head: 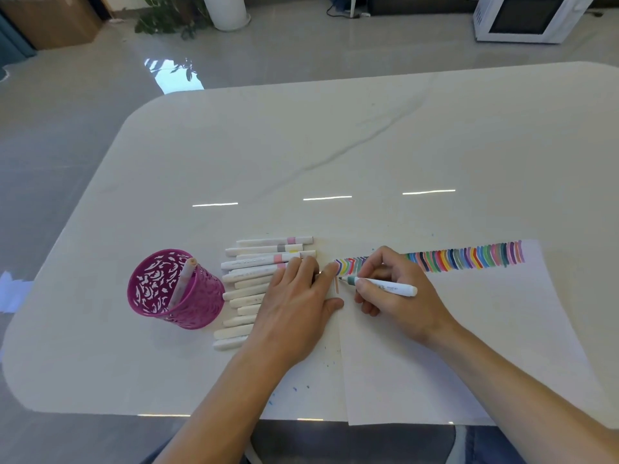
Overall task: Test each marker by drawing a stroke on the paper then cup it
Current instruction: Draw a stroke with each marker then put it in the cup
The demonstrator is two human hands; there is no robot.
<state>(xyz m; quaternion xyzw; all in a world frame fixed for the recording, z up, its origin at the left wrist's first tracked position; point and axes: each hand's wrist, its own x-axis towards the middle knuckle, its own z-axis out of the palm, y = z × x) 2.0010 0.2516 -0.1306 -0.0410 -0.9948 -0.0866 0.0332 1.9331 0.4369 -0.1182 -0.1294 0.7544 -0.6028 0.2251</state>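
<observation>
- One marker (385, 285) is pinched between the thumb and curled fingers of the right hand (398, 293). I see small grey print on its white barrel, too blurred to read.
- Its dark tip points at the left edge of the paper (452, 346), just under the row of coloured strokes (465, 259) and beside a short peach stroke (337, 285). I cannot tell whether it touches the sheet.
- My view has the left hand (294, 306) lying flat, fingers straight and slightly spread, forefinger reaching the paper's edge.
- That hand hides the right ends of several capped markers (248, 286) lying side by side on the counter (301, 145). Colour bands show only on the farthest few.
- Left of them stands a pink cut-out cup (174, 296) with one leaning marker (183, 279) inside.
- The counter is pale and glossy, grey-veined and flecked with ink.
- Beyond it I see a shiny grey floor (83, 112), a white microwave (529, 18) and a white plant pot (227, 10), both cut off at the top.
</observation>
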